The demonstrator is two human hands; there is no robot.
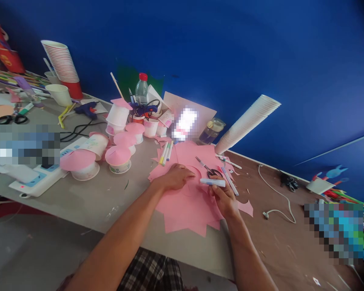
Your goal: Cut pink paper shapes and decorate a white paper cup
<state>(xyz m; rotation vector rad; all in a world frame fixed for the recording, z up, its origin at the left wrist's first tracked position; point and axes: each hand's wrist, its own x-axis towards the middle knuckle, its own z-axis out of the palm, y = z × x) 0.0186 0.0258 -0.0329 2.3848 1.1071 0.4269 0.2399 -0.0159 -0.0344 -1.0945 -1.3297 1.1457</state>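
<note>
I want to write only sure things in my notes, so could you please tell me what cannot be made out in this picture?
In the head view:
Bright rectangular screen: its content, covered by pixelation.
White-and-blue cylindrical marker in the right hand: its print, too small and blurred.
Left hand: its palm, turned down toward the pink paper sheets.
Red decorated cups: partly cut off by the left edge.

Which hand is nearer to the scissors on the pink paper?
Right. The right hand is close beside the scissors; the left hand is farther away, to their left.
</note>
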